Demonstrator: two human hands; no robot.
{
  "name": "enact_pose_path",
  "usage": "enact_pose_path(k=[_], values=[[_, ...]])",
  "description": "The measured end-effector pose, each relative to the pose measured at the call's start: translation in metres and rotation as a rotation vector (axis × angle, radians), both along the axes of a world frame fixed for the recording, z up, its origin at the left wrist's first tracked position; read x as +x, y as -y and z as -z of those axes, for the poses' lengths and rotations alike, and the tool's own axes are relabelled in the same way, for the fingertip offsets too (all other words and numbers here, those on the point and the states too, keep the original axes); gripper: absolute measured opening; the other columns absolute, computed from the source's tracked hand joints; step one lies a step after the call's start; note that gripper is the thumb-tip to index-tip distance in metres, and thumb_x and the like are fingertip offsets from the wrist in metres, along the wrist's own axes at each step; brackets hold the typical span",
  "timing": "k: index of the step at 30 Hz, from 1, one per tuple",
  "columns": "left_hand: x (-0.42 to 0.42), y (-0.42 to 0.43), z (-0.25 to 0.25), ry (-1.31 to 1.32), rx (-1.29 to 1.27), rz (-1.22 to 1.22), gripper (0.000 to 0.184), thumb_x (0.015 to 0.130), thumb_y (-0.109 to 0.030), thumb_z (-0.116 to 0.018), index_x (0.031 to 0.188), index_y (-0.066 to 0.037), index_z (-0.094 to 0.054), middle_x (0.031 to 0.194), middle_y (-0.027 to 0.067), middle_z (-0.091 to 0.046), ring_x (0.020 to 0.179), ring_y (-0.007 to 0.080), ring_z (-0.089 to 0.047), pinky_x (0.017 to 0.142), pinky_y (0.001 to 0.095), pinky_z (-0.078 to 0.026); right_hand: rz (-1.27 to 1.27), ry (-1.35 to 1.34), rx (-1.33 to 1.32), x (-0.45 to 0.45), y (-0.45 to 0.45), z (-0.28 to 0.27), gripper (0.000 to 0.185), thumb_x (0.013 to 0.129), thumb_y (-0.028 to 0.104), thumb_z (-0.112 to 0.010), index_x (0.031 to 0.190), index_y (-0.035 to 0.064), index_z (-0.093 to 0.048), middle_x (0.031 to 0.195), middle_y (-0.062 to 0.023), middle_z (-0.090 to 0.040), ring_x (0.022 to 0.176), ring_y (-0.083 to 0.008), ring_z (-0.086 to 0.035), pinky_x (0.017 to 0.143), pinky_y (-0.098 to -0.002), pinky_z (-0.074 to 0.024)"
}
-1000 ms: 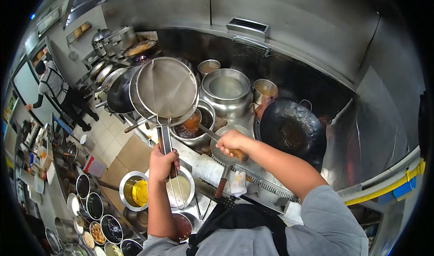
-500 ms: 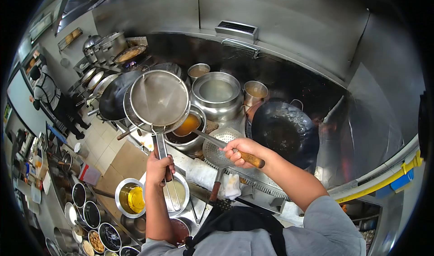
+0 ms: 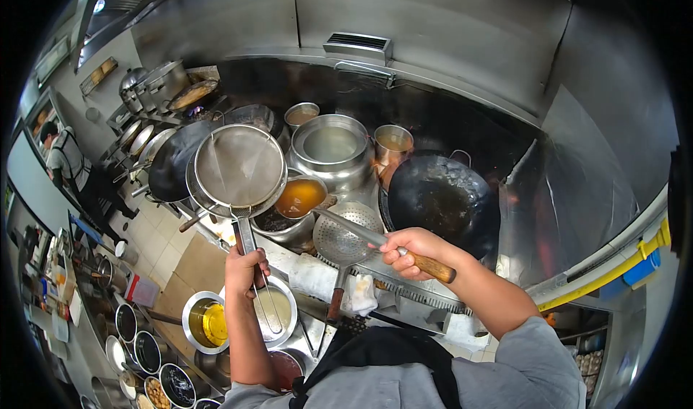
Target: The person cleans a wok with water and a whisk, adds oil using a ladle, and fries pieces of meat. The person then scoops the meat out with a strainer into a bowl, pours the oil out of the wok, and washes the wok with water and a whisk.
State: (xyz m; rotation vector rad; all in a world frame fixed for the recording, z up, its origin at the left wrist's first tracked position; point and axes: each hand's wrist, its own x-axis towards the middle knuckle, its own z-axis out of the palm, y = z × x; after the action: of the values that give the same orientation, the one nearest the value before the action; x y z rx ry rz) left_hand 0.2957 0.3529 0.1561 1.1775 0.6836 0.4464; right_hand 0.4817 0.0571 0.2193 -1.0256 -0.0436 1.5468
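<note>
My left hand (image 3: 246, 270) is closed round the metal handle of a round fine-mesh strainer (image 3: 240, 166), held up level over the stove. A second rim shows just beneath it, mostly hidden. In my right hand (image 3: 411, 253) is the wooden handle of a ladle (image 3: 354, 227). Its bowl is filled with amber-brown liquid (image 3: 301, 197) and sits just right of the strainer, above a metal pot (image 3: 290, 233) with dark contents. A perforated skimmer (image 3: 349, 233) lies to the right of that pot, below the ladle's shaft.
A large pot of cloudy liquid (image 3: 330, 145) stands behind. To the right is a black wok (image 3: 444, 203); another wok (image 3: 178, 165) is at left. Nearer me are a bowl of yellow oil (image 3: 206, 322) and a white cloth (image 3: 362, 294). A person (image 3: 76, 167) stands far left.
My right hand has drawn the ladle to the right, so its bowl shows more fully from behind the strainer. My left hand and the strainer have shifted slightly; the view has turned a little.
</note>
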Motion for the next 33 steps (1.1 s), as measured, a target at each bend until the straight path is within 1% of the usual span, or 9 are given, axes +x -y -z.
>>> enact_pose_path(k=[12,14,16,18,24,28,30,31,33], values=[[0.016,0.007,0.048,0.004,-0.111,0.088,0.022,0.071,0.003,-0.055,0.09,0.0,-0.045,0.069,0.0071,-0.052,0.049,0.0155,-0.051,0.044,0.0297,-0.047,0.199,-0.06,-0.011,-0.016,0.098,0.012,0.019,0.087,0.007,-0.052,0.105,0.0069,-0.048,0.065,0.0004,-0.045,0.04,-0.0048,-0.037,0.033,-0.021,-0.029],[0.019,0.004,0.072,-0.017,-0.197,0.12,0.023,0.071,0.004,-0.055,0.09,-0.001,-0.044,0.072,0.0073,-0.053,0.05,0.0157,-0.051,0.047,0.0308,-0.048,0.289,-0.134,0.0,-0.017,0.121,0.016,0.037,0.087,0.006,-0.047,0.124,0.0035,-0.045,0.065,-0.0009,-0.045,0.038,-0.0042,-0.04,0.029,-0.0212,-0.0318],[0.013,-0.002,0.096,0.007,-0.248,0.19,0.025,0.073,0.0,-0.056,0.096,0.001,-0.047,0.076,0.0087,-0.055,0.055,0.0163,-0.053,0.05,0.0313,-0.05,0.327,-0.132,0.012,-0.02,0.142,0.01,0.039,0.086,0.007,-0.048,0.126,0.0033,-0.045,0.064,-0.0011,-0.045,0.038,-0.0043,-0.04,0.029,-0.0212,-0.0312],[0.01,0.001,0.1,0.159,-0.571,0.177,0.032,0.079,-0.011,-0.058,0.107,0.002,-0.049,0.08,0.0108,-0.058,0.059,0.0181,-0.055,0.053,0.0317,-0.051,0.427,-0.154,0.016,-0.021,0.165,0.011,0.04,0.086,0.007,-0.049,0.126,0.0037,-0.046,0.063,-0.0012,-0.045,0.038,-0.0048,-0.04,0.029,-0.0213,-0.031],[0.0,0.005,0.096,0.311,-0.794,0.201,0.064,0.087,-0.054,-0.048,0.122,0.0,-0.048,0.112,0.0217,-0.058,0.087,0.0316,-0.063,0.073,0.0399,-0.057,0.588,-0.157,-0.052,-0.008,0.205,0.043,0.026,0.084,0.009,-0.054,0.11,0.0098,-0.053,0.062,-0.0002,-0.046,0.04,-0.0064,-0.037,0.033,-0.0219,-0.0278],[-0.005,0.013,0.087,0.31,-0.785,0.233,0.065,0.087,-0.055,-0.048,0.119,0.001,-0.05,0.11,0.0197,-0.059,0.086,0.0313,-0.063,0.073,0.0404,-0.057,0.642,0.323,-0.39,0.0,0.21,0.076,0.016,0.081,0.005,-0.058,0.096,0.0064,-0.053,0.063,-0.0026,-0.05,0.042,-0.011,-0.043,0.036,-0.0281,-0.0338],[-0.008,0.011,0.091,0.301,-0.77,0.231,0.064,0.087,-0.055,-0.048,0.118,0.001,-0.05,0.109,0.0186,-0.06,0.085,0.0306,-0.063,0.072,0.0401,-0.057,0.463,0.786,-0.659,0.005,0.219,0.095,0.019,0.077,0.006,-0.06,0.095,0.0018,-0.055,0.066,-0.0053,-0.054,0.045,-0.0131,-0.05,0.037,-0.0295,-0.0363],[-0.01,0.004,0.099,0.248,-0.759,0.215,0.063,0.088,-0.054,-0.048,0.117,0.001,-0.051,0.107,0.0173,-0.061,0.084,0.0293,-0.064,0.071,0.0385,-0.057,0.4,0.999,-0.727,0.006,0.223,0.096,0.031,0.075,0.009,-0.06,0.104,-0.0011,-0.057,0.07,-0.0138,-0.06,0.054,-0.0238,-0.059,0.048,-0.0361,-0.0457],[-0.011,-0.004,0.11,0.194,-0.752,0.192,0.061,0.088,-0.053,-0.049,0.117,0.001,-0.051,0.105,0.0161,-0.062,0.083,0.0279,-0.064,0.069,0.0369,-0.057,0.357,1.278,-0.802,0.003,0.225,0.089,0.036,0.074,0.009,-0.059,0.109,-0.0001,-0.057,0.073,-0.0173,-0.061,0.06,-0.0289,-0.061,0.055,-0.0376,-0.0479]])
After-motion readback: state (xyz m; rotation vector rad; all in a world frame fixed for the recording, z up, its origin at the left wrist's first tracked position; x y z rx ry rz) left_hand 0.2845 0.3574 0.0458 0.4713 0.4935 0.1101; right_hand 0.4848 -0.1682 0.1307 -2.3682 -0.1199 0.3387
